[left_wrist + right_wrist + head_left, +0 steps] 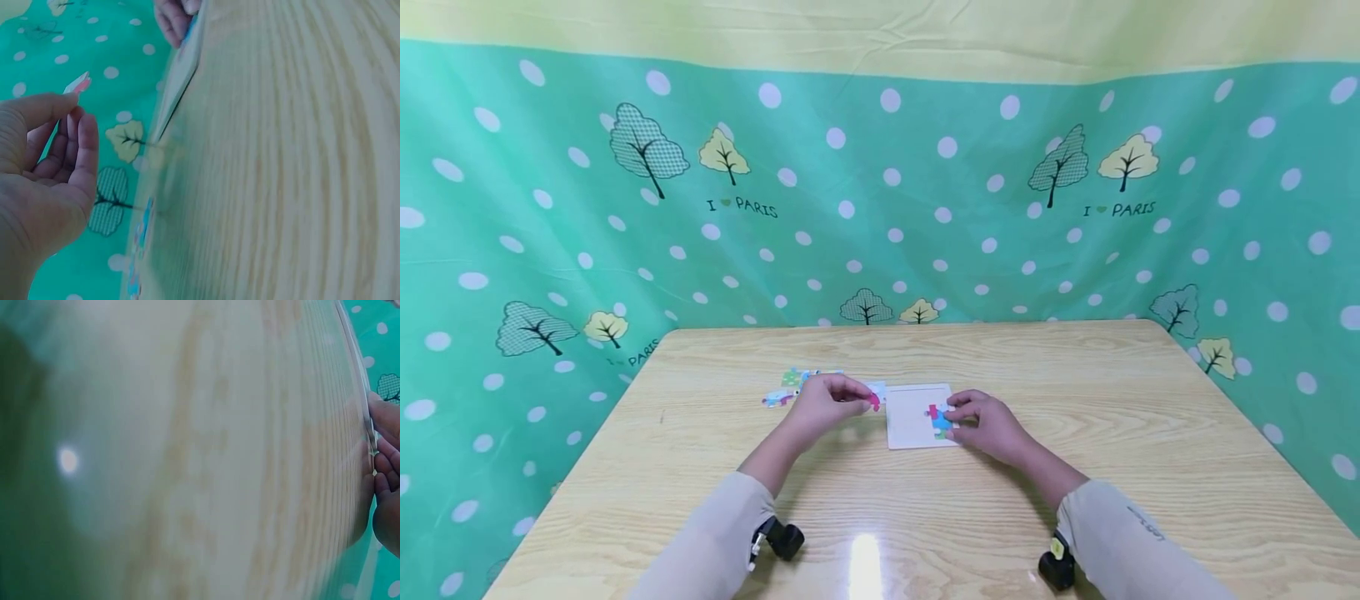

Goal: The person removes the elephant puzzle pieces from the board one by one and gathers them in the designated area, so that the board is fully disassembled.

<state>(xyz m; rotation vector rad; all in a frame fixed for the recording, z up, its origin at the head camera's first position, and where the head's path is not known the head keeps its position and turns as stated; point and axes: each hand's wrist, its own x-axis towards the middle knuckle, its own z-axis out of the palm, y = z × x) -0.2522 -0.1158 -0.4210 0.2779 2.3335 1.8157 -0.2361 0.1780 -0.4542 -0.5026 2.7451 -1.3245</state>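
My left hand [829,406] pinches a small pink jigsaw piece [874,402] between thumb and fingertips, just left of the puzzle board. In the left wrist view, the white edge of this jigsaw piece [77,84] sticks out past the fingertips. The white square puzzle board [908,425] lies flat on the table, with several joined pieces [941,419] in pink, blue and green along its right side. With thumb and bent fingers, my right hand [988,425] holds the board's right edge, partly covering those pieces. In the right wrist view, this right hand [386,462] meets the board's thin edge.
Several loose jigsaw pieces [780,397] lie on the wooden table [1075,367] to the left of the board, some hidden behind the left hand. A green dotted curtain [917,192] hangs behind the table. Each wrist carries a small black camera [787,540].
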